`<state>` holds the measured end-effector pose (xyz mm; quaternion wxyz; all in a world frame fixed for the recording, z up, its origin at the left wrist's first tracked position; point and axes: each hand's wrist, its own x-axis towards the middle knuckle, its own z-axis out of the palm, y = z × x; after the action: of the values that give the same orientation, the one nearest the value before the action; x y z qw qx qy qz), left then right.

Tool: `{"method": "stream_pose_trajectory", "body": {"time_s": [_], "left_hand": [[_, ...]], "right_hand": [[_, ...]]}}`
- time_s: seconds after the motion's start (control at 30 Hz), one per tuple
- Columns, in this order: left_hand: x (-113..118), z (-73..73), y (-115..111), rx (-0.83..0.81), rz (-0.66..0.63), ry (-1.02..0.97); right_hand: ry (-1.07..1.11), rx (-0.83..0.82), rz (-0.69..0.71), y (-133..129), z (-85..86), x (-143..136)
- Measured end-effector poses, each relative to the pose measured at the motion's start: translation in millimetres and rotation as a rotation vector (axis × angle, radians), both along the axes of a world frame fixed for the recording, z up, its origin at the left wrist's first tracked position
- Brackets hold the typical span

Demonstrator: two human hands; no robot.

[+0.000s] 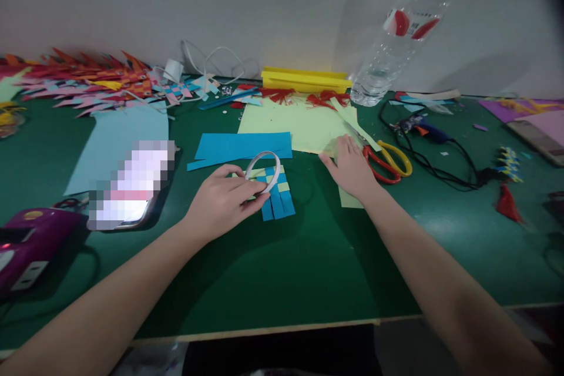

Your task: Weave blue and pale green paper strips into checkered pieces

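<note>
My left hand [222, 200] pinches a thin white ring [278, 171], which looks like a nearly used-up roll of tape, between thumb and fingers. Just beneath it lies a small woven piece of blue and pale green paper strips [281, 202], partly hidden by the hand. To the right, my right hand [350, 167] rests with fingers stretched out on a narrow piece of pale green paper [350, 200]. Touching distance from its fingers are scissors [385, 161] with red and yellow handles, their blades partly covered by a pale green strip [355, 123].
Blue paper [247, 145] and a pale green sheet [268, 120] lie behind the hands. A phone [132, 188] and a purple power box [44, 241] are at left. A water bottle [392, 53] stands at back right, near a glue gun [425, 129] and its black cord.
</note>
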<state>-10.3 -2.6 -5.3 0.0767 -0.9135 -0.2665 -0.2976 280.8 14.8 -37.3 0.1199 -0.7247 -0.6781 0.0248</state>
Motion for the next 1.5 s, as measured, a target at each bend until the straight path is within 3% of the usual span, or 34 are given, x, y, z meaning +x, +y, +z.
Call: {"method": "stream_pose_trajectory", "body": {"time_s": [0.27,0.6,0.9,1.07,1.3,1.5], "left_hand": [[1,0.9,0,-0.005,-0.004,-0.012],[0,1.0,0,-0.004,-0.015,-0.01],[1,-0.3,0,-0.012,-0.016,-0.004],[1,-0.3,0,0.005,-0.008,-0.013],[1,-0.1,0,0.023,0.009,-0.041],[-1,-0.8,0,0.039,-0.003,-0.069]], "right_hand": [[-0.011,0.112,0.03,-6,4.1,-6],[-0.035,0.017,0.018,-4,-0.5,-11],[-0.033,0.059,-0.006,6,-5.3,-2],[-0.008,0.101,-0.015,4,3.6,-2],[0.082,0.408,0.28,-21,35.5,-30],[0.321,0.405,0.547,-54,45.0,-70]]}}
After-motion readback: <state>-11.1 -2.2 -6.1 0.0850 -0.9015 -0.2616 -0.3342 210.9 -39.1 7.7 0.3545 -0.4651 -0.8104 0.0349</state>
